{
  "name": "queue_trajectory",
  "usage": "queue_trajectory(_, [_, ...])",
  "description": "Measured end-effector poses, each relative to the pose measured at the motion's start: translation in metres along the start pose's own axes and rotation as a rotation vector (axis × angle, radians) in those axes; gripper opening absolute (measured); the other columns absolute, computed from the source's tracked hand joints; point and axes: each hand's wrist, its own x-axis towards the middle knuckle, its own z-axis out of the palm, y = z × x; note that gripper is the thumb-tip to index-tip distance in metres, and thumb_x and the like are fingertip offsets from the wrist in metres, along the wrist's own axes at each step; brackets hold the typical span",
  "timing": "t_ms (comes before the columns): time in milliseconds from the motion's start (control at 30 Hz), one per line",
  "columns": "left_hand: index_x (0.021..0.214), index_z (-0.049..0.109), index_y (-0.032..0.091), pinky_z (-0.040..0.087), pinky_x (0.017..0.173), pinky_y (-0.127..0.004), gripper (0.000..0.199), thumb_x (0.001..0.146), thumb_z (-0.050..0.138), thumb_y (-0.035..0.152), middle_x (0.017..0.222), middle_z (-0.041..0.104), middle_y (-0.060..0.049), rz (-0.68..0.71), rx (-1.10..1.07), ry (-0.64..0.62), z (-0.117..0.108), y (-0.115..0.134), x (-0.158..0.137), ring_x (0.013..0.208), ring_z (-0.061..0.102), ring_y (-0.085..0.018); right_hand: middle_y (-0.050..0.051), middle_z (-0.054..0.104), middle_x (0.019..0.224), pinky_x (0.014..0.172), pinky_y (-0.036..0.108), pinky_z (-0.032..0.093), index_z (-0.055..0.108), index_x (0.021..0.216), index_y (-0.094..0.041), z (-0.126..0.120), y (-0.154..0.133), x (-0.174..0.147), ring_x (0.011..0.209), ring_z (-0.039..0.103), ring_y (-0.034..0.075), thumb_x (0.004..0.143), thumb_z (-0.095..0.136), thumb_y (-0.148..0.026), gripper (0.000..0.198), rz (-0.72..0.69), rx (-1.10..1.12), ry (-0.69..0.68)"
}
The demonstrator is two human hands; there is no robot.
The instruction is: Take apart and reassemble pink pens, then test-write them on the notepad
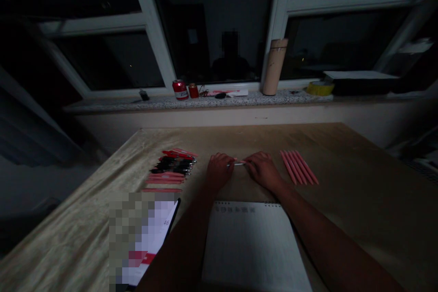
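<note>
Silvery pen, both ends hidden.
Left hand and right hand curled nearly closed, pinching it just past the notebook's far edge; exact grip's too dark tbh.

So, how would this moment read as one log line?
left hand: gripping slim pen-like piece; right hand: gripping its other end; farther right: pink sticks in a row; near side: notebook
</note>
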Motion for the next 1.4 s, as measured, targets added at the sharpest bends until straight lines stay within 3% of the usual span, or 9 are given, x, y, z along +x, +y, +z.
queue_trajectory(167, [0.091,0.066,0.02,0.039,0.084,-0.034,0.018,0.084,0.057,0.034,0.092,0.068,-0.004,0.052,-0.074,-0.003,0.001,0.004,0.0,0.091,0.056,-0.018,0.006,0.068,0.09,0.087,0.036,0.031,0.067,0.093,-0.02,0.0,0.0,0.0,0.092,0.053,0.021,0.091,0.049,-0.028,0.019,-0.011,0.008,0.005])
queue_trajectory(533, [0.092,0.066,0.02,0.038,0.084,-0.032,0.027,0.09,0.048,0.04,0.095,0.069,-0.004,0.089,-0.155,-0.058,0.001,0.006,0.0,0.091,0.06,-0.016,0.005,0.068,0.09,0.087,0.036,0.033,0.066,0.094,-0.021,-0.002,-0.006,0.001,0.092,0.054,0.02,0.09,0.05,-0.03,0.019,-0.071,0.033,-0.027])
queue_trajectory(600, [0.093,0.066,0.02,0.038,0.083,-0.032,0.027,0.09,0.047,0.039,0.096,0.069,-0.004,0.077,-0.148,-0.055,0.002,0.005,0.0,0.092,0.059,-0.016,0.007,0.067,0.094,0.087,0.036,0.033,0.065,0.097,-0.02,0.0,-0.002,0.001,0.094,0.054,0.022,0.088,0.052,-0.029,0.018,-0.027,-0.005,0.001])
queue_trajectory(700, [0.095,0.066,0.02,0.038,0.084,-0.032,0.025,0.09,0.048,0.037,0.097,0.069,-0.004,0.029,-0.141,-0.02,0.003,0.002,0.0,0.091,0.06,-0.016,0.01,0.066,0.097,0.084,0.037,0.035,0.064,0.099,-0.018,0.001,0.007,-0.001,0.095,0.054,0.024,0.084,0.054,-0.029,0.021,0.159,-0.153,0.06])
queue_trajectory(833, [0.095,0.067,0.021,0.038,0.084,-0.032,0.026,0.09,0.049,0.038,0.097,0.071,-0.002,-0.014,-0.142,0.0,0.002,0.001,0.0,0.089,0.061,-0.016,0.012,0.065,0.087,0.078,0.037,0.037,0.067,0.085,-0.018,-0.001,0.014,-0.004,0.085,0.056,0.025,0.087,0.049,-0.039,0.028,0.28,-0.295,0.012])
queue_trajectory(967, [0.096,0.067,0.022,0.037,0.086,-0.032,0.026,0.091,0.047,0.038,0.099,0.071,-0.002,-0.041,-0.136,-0.005,0.0,0.003,0.001,0.092,0.062,-0.015,0.013,0.065,0.082,0.076,0.037,0.037,0.068,0.078,-0.018,-0.003,0.013,-0.005,0.082,0.057,0.024,0.091,0.042,-0.039,0.036,0.254,-0.321,0.008])
queue_trajectory(1200, [0.094,0.067,0.023,0.037,0.086,-0.033,0.023,0.091,0.047,0.034,0.099,0.071,-0.002,-0.078,-0.108,0.018,-0.001,0.003,0.001,0.093,0.062,-0.016,0.009,0.064,0.096,0.081,0.035,0.035,0.066,0.1,-0.02,-0.006,0.008,-0.002,0.092,0.055,0.023,0.092,0.044,-0.03,0.025,0.16,-0.166,0.024])
queue_trajectory(1400, [0.094,0.066,0.022,0.038,0.083,-0.033,0.02,0.09,0.049,0.029,0.097,0.071,-0.003,-0.073,-0.037,0.029,0.0,0.002,0.0,0.09,0.062,-0.017,0.008,0.063,0.098,0.085,0.035,0.034,0.064,0.102,-0.022,-0.002,0.002,-0.001,0.096,0.052,0.023,0.092,0.045,-0.027,0.022,0.038,-0.083,0.018])
